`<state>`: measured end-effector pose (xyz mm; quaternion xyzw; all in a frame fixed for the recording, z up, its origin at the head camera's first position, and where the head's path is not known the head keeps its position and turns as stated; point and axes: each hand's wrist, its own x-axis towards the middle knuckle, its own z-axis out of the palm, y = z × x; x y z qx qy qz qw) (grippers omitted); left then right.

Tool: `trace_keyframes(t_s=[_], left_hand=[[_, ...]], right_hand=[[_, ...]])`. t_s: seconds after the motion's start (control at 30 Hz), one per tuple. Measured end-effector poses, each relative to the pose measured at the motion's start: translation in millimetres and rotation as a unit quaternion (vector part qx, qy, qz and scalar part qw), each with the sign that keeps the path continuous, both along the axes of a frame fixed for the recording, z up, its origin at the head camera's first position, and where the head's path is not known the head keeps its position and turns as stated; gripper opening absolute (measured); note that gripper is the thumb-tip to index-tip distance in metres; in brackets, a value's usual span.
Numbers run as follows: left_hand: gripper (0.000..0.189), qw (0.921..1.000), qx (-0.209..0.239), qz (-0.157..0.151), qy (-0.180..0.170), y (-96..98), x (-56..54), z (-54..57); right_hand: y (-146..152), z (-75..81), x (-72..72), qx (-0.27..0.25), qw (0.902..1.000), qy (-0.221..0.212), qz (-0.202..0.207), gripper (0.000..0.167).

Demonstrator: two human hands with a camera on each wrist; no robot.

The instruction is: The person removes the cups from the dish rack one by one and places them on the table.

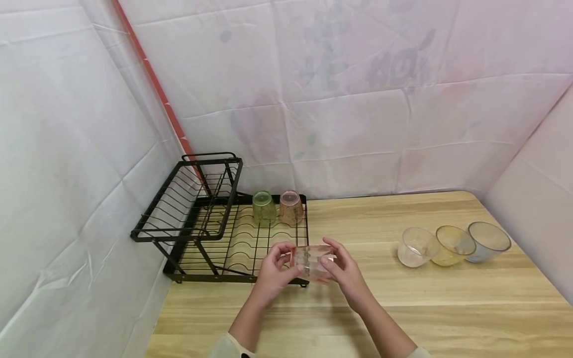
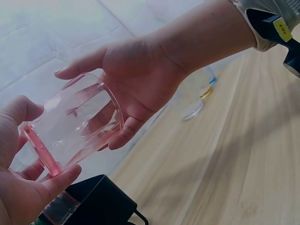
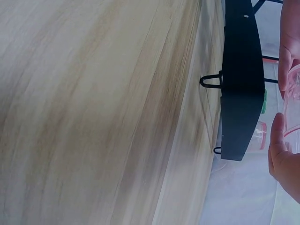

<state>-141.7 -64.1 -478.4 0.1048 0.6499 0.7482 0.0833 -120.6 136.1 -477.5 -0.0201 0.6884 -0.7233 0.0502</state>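
Observation:
A clear pink-tinted glass (image 1: pixel 312 259) lies sideways between the two hands, above the table by the rack's front right corner. My left hand (image 1: pixel 272 274) grips its thick pink base (image 2: pixel 43 149), with thumb and fingers on either side. At the open rim (image 2: pixel 115 103), my right hand (image 1: pixel 350 277) holds the glass with the thumb on the near side and fingers behind. Through the clear wall, those fingers show in the left wrist view. Only part of the glass (image 3: pixel 293 110) enters the right wrist view, at its right edge.
A black two-tier dish rack (image 1: pixel 237 279) stands at left. On its lower tier, a green glass (image 1: pixel 264 208) and a pink glass (image 1: pixel 291 209) sit upside down. Along the right side of the wooden table (image 1: pixel 380 318) stand a clear glass (image 1: pixel 413 251), a yellow glass (image 1: pixel 445 252) and a bluish-grey glass (image 1: pixel 485 243).

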Motion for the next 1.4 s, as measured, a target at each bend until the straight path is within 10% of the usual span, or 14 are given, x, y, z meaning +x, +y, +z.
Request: trace_keyframes(t_s=[0.53,1.4], left_hand=[[0.052,0.9989,-0.033,-0.034,-0.007,10.9,-1.3,4.3],[0.044,0.9897,-0.133,-0.046,0.027,19.6,-3.1,3.0]], right_hand=[[10,1.4,-2.2,0.056,0.9970,0.051,-0.015,0.049],[17,7.5,3.1,0.197,0.9616,0.186,-0.043,0.055]])
